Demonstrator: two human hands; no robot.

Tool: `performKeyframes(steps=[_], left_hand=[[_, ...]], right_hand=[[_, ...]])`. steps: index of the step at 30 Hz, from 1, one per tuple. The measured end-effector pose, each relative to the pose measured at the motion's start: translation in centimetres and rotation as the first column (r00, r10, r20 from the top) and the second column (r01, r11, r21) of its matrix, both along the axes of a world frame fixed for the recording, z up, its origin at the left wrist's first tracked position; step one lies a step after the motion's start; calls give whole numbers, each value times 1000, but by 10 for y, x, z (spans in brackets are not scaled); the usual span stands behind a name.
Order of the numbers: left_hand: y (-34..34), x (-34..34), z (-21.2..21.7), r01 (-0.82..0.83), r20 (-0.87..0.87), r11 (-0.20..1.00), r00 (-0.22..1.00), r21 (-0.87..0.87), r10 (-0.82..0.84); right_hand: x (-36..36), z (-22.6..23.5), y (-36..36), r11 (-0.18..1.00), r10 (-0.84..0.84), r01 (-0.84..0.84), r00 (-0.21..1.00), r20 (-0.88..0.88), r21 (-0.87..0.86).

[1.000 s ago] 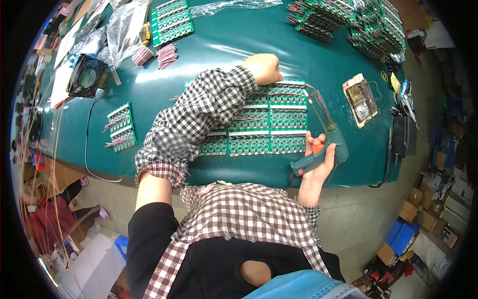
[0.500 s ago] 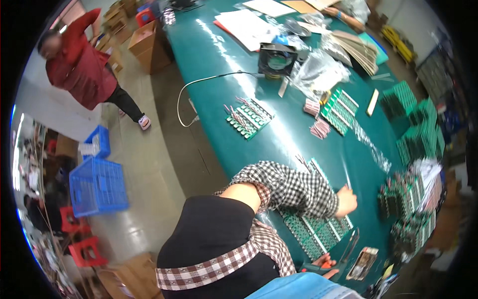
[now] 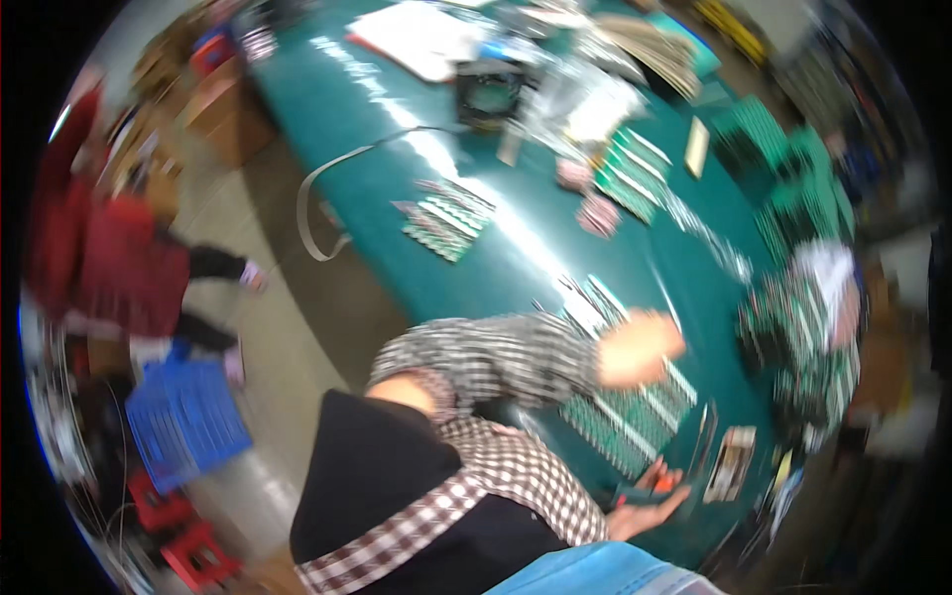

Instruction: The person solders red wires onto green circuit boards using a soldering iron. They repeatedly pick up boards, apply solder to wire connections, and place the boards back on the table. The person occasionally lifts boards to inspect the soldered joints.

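While my right grip (image 3: 643, 512) curls round the iron (image 3: 669, 482) beside the boards (image 3: 630, 436) on the desk (image 3: 496, 288), I cannot tell whether my blurred left grip (image 3: 643, 347) over them is curled or holding anything; a careless hot swing could scorch them.

The worktop (image 3: 635, 263) is coloured deep green, and the circuit boards (image 3: 635, 424) are banded in green and white. The sleeve cover (image 3: 496, 357) is checked in black and white, the apron (image 3: 531, 476) in brown and white. The soldering gun (image 3: 633, 493) is marked by an orange trigger (image 3: 669, 481), the crate (image 3: 188, 421) is tinted blue.
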State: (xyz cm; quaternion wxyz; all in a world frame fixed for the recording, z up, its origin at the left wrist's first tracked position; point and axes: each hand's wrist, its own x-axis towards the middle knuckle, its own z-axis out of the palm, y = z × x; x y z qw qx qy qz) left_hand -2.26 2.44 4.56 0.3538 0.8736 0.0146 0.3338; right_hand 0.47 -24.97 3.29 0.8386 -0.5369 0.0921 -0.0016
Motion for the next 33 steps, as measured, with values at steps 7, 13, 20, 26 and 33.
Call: performKeyframes(steps=[7, 13, 20, 26, 33], left_hand=[[33, -49, -51, -507, -149, 854, 842, 113, 519], [28, -42, -66, -421, -223, 902, 874, 100, 432], [39, -26, -59, -351, -238, 935, 905, 54, 354], [45, -12, -58, -265, -183, 964, 948, -2, 260], [38, -7, -56, -303, -234, 949, 920, 83, 314]], right_hand=[[50, -42, -30, 948, 232, -257, 962, 145, 186], [41, -36, -13, 975, 183, -197, 974, 134, 101], [41, -38, -18, 979, 185, -194, 975, 120, 65], [39, -35, -10, 986, 162, -165, 976, 147, 8], [36, -31, -7, 987, 156, -158, 981, 119, 9]])
